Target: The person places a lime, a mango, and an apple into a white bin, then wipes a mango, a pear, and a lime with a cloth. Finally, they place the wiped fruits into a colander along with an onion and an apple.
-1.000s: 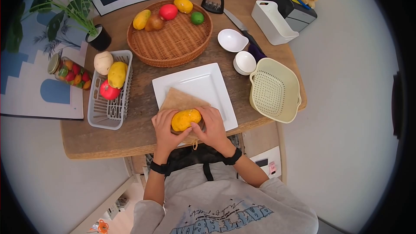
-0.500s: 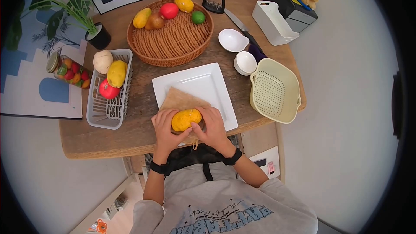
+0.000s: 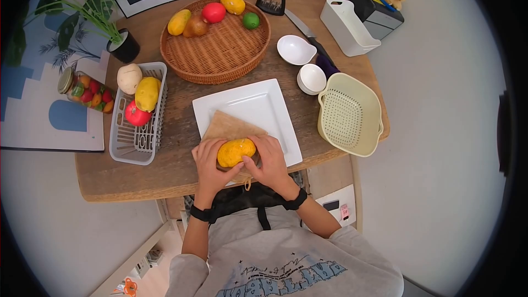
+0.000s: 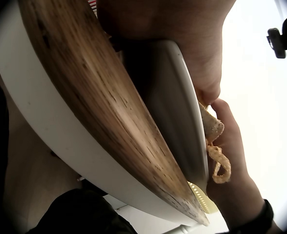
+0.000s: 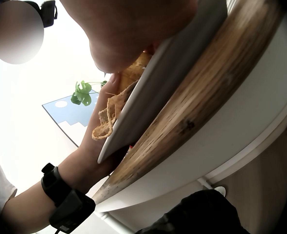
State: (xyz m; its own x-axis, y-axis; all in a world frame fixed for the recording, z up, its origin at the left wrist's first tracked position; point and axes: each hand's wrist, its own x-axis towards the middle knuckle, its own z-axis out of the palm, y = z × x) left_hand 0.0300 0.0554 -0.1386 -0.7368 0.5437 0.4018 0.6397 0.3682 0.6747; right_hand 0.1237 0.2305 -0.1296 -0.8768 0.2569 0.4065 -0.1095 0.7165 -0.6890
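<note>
A lumpy yellow fruit [image 3: 236, 153] lies over a tan cloth [image 3: 231, 125] at the front of a white square plate [image 3: 269, 104]. My left hand [image 3: 210, 160] holds its left end, fingers curved over the far side and thumb in front. Around the right end curls my right hand [image 3: 269, 159], its thumb pressed on the fruit's near side. The two thumbs come close together in front. A small loop [image 4: 220, 165] of the cloth hangs over the plate's near rim. In both wrist views the hands hide most of the fruit.
Left of the plate stands a grey basket [image 3: 132, 151] with fruit; a wicker tray [image 3: 220, 58] with more fruit lies behind. White bowls [image 3: 311, 79], a knife [image 3: 300, 25] and a cream colander [image 3: 349, 113] are to the right. The table edge [image 3: 137, 193] runs near the wrists.
</note>
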